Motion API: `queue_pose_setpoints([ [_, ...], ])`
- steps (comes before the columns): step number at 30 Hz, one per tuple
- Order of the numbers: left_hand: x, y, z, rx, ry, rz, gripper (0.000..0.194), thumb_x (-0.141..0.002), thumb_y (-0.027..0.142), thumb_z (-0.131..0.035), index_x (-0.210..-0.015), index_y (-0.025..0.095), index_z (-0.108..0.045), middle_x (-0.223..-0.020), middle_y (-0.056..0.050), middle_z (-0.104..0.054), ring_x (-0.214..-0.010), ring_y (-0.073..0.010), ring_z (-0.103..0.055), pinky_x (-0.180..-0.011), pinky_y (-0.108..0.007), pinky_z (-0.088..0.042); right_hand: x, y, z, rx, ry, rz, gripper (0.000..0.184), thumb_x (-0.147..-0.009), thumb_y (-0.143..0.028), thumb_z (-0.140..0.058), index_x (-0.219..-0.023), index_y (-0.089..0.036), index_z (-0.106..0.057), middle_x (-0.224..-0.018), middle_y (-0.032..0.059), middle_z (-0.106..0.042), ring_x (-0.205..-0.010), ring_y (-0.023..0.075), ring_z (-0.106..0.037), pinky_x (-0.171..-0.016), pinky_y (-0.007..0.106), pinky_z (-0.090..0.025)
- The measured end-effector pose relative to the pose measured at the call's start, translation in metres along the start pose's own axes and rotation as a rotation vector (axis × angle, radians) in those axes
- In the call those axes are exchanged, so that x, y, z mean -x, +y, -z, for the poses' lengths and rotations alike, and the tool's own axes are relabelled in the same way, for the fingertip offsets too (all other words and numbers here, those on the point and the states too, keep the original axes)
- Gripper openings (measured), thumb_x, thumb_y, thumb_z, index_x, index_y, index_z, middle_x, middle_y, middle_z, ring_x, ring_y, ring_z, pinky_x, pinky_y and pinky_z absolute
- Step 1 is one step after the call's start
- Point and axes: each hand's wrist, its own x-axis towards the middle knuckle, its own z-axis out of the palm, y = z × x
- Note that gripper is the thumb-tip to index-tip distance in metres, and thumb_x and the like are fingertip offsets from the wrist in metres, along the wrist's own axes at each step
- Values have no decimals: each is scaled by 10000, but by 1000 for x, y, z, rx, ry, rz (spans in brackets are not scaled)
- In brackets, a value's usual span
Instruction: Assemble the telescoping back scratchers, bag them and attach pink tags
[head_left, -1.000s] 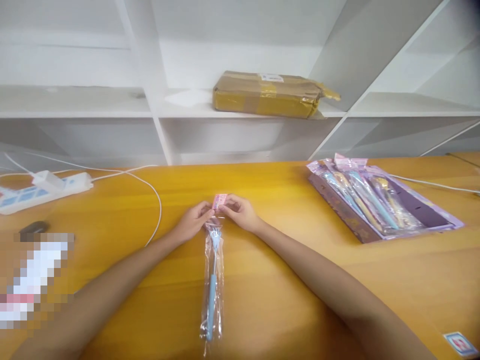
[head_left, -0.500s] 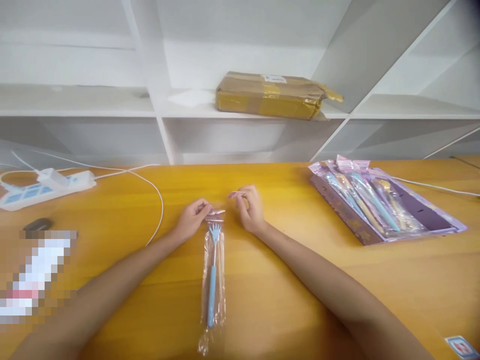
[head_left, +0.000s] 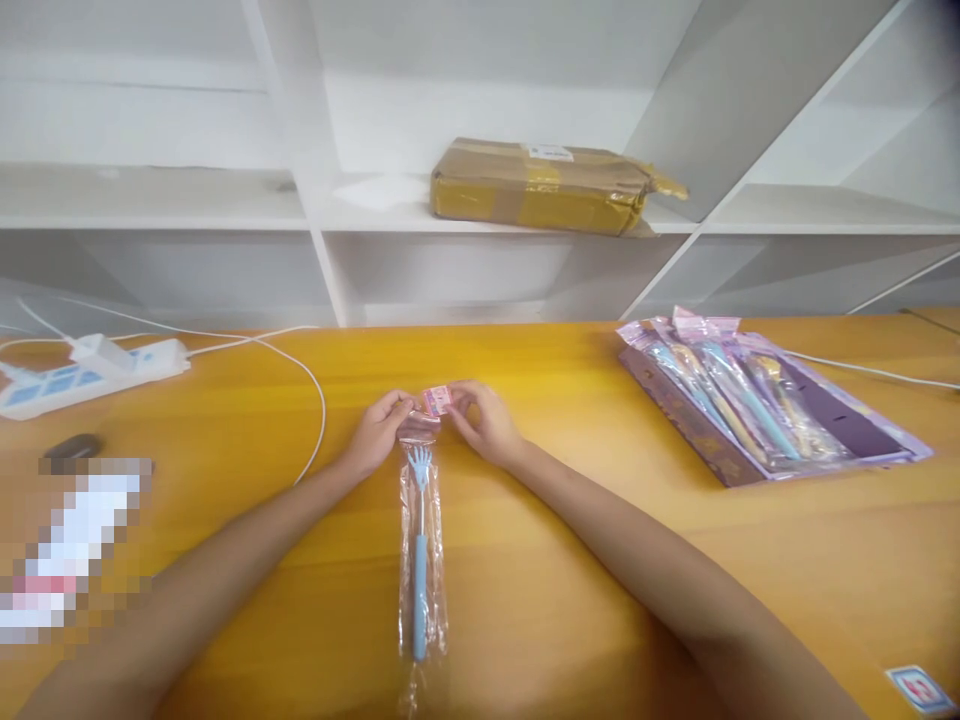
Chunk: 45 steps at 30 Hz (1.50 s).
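Observation:
A light-blue back scratcher (head_left: 420,590) with a hand-shaped head lies inside a clear plastic bag (head_left: 441,560) on the table, its claw end pointing away from me. My left hand (head_left: 381,430) is closed in a pinch on the pinkish top end of that bag. Close by, my right hand (head_left: 486,420) pinches a small pink printed card (head_left: 437,401) between thumb and fingers. The card sits just above the bag's top end, between both hands; whether it touches the bag I cannot tell.
A purple box (head_left: 862,425) on the right holds several bagged back scratchers (head_left: 739,400). On the left lie a white power strip (head_left: 112,372), a looping cable (head_left: 319,385) and a dark object (head_left: 75,448). A taped carton (head_left: 540,187) rests on the shelf (head_left: 375,215) behind.
My right hand has moved left and down, bringing the pink card to the bag's top end and turning its printed face into view. The left hand and bag have shifted slightly left.

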Motion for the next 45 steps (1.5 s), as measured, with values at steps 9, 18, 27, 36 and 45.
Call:
queue_pose_setpoints([
  [9, -1, -4, 4, 14, -37, 33, 431, -923, 599, -717, -1051, 202, -610, -1007, -80, -803, -894, -270, -809, -871, -454, -655, -1, 1, 4, 103, -81, 81, 230, -1094, -265, -566, -1314, -252, -632, -1065, 79, -740, -900, 220, -687, -859, 394, -524],
  [18, 0, -4, 5, -91, -7, -9, 478, -950, 514, -685, -1312, 217, -588, -1037, -63, -773, -891, -243, -788, -840, -406, -644, -3, -3, 2, 130, -94, 224, 221, -1085, -213, -585, -1284, -251, -675, -1061, 66, -730, -962, 199, -676, -867, 365, -487],
  [27, -2, -5, 9, -251, 17, -90, 407, -996, 472, -628, -1300, 203, -661, -1098, -65, -756, -973, -220, -745, -934, -371, -587, -2, 0, 1, 116, -116, 261, 243, -1067, -213, -623, -1296, -253, -693, -1072, 65, -730, -1003, 193, -688, -909, 368, -507],
  [36, -3, -7, 10, -227, 17, -99, 366, -996, 436, -636, -1267, 197, -697, -1063, -69, -769, -978, -229, -742, -962, -379, -572, -1, 2, 0, 140, -105, 330, 289, -1041, -206, -649, -1321, -262, -692, -1060, 71, -697, -963, 199, -676, -877, 370, -524],
  [45, -3, -7, 11, -215, 1, -104, 354, -1010, 444, -615, -1267, 206, -663, -1076, -65, -777, -984, -225, -742, -925, -356, -571, -1, -3, 3, 80, -146, 291, 322, -1020, -203, -650, -1329, -278, -702, -1077, 81, -635, -970, 215, -633, -875, 391, -531],
])
